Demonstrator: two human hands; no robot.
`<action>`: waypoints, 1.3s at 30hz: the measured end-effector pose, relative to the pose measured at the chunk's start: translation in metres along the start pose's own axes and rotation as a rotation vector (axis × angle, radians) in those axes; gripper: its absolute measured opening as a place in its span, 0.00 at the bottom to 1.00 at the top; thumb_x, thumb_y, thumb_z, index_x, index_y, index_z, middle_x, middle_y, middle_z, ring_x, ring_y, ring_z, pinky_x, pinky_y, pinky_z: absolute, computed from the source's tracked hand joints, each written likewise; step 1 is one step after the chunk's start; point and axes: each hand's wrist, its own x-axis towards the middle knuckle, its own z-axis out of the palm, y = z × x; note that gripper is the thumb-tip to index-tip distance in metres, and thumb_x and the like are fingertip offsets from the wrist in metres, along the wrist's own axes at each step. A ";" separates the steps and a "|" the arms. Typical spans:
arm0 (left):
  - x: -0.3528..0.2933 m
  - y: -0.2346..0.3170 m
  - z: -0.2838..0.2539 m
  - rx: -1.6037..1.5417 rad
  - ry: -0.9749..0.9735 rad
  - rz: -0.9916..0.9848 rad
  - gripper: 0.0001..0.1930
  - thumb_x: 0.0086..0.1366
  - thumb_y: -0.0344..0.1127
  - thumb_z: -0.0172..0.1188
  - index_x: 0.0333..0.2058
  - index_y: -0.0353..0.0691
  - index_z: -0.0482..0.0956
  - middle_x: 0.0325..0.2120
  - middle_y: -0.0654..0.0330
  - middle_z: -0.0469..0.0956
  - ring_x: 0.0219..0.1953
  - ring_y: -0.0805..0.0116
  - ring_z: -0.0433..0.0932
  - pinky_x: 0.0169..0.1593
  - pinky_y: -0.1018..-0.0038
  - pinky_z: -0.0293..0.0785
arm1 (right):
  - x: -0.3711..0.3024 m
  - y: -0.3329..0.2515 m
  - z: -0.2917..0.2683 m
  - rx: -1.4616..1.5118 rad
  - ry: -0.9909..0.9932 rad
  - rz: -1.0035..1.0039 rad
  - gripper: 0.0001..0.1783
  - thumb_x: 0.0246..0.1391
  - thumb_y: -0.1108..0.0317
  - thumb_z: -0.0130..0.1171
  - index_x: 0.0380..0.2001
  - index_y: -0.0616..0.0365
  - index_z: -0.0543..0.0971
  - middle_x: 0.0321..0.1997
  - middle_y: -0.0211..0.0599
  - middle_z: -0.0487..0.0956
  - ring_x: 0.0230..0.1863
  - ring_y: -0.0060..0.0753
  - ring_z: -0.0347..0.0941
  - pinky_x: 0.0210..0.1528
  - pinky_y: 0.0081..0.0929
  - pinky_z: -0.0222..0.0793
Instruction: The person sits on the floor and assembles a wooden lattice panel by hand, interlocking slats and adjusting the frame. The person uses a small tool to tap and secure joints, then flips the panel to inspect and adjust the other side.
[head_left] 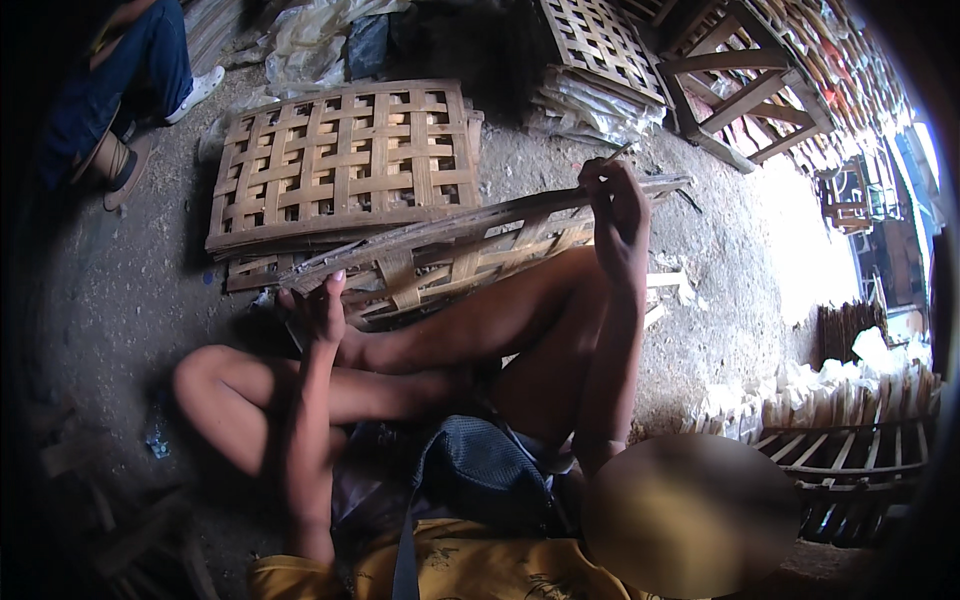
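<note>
A woven bamboo panel (400, 279) stands tilted on edge across my bent legs, its long rim running from lower left to upper right. My left hand (325, 312) is closed round its left end, thumb up at the rim. At the panel's right end is my right hand (618, 210), with its fingers bent in a pinch. A short thin pale stick (620, 152) pokes out from those fingertips; its exact kind is unclear. Just beyond lies a stack of similar woven panels (345, 155), flat on the ground.
Another woven panel (605, 45) tops crumpled plastic sheeting (590, 108) at the back. A wooden frame (740, 90) stands at the back right. Slatted racks (850, 450) are at the lower right. Another person's leg (150, 60) and shoe (195, 93) show at the upper left.
</note>
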 end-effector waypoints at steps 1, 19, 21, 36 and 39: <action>0.000 -0.001 0.005 -0.012 0.036 0.009 0.29 0.67 0.57 0.52 0.57 0.42 0.75 0.59 0.55 0.72 0.64 0.54 0.59 0.68 0.54 0.42 | 0.001 -0.002 -0.002 -0.033 -0.007 -0.007 0.06 0.61 0.81 0.54 0.40 0.61 0.76 0.37 0.33 0.77 0.41 0.27 0.73 0.48 0.26 0.68; 0.005 0.041 -0.007 -0.111 -0.147 -0.200 0.27 0.68 0.55 0.47 0.49 0.39 0.81 0.53 0.55 0.78 0.60 0.56 0.69 0.70 0.61 0.42 | -0.004 0.006 -0.010 0.016 0.021 -0.039 0.04 0.63 0.78 0.54 0.41 0.62 0.75 0.39 0.31 0.77 0.43 0.23 0.72 0.49 0.23 0.67; 0.001 0.038 -0.014 0.012 0.006 -0.075 0.27 0.68 0.55 0.47 0.49 0.39 0.81 0.53 0.56 0.79 0.62 0.57 0.67 0.69 0.60 0.42 | -0.001 0.002 -0.003 -0.062 -0.042 0.004 0.05 0.62 0.79 0.54 0.40 0.63 0.76 0.39 0.34 0.77 0.43 0.27 0.72 0.49 0.26 0.67; 0.003 0.038 -0.015 -0.006 -0.108 -0.157 0.26 0.70 0.54 0.43 0.52 0.43 0.80 0.56 0.58 0.77 0.65 0.60 0.64 0.68 0.57 0.43 | -0.006 0.010 -0.005 0.154 0.021 -0.042 0.05 0.62 0.82 0.52 0.40 0.63 0.74 0.38 0.30 0.75 0.45 0.21 0.70 0.52 0.19 0.65; 0.005 0.038 -0.012 0.056 -0.088 -0.093 0.27 0.70 0.55 0.43 0.52 0.43 0.80 0.56 0.58 0.77 0.65 0.60 0.64 0.69 0.57 0.42 | -0.005 0.019 -0.012 0.161 0.053 -0.071 0.06 0.62 0.80 0.54 0.42 0.64 0.75 0.41 0.31 0.78 0.46 0.22 0.72 0.52 0.20 0.66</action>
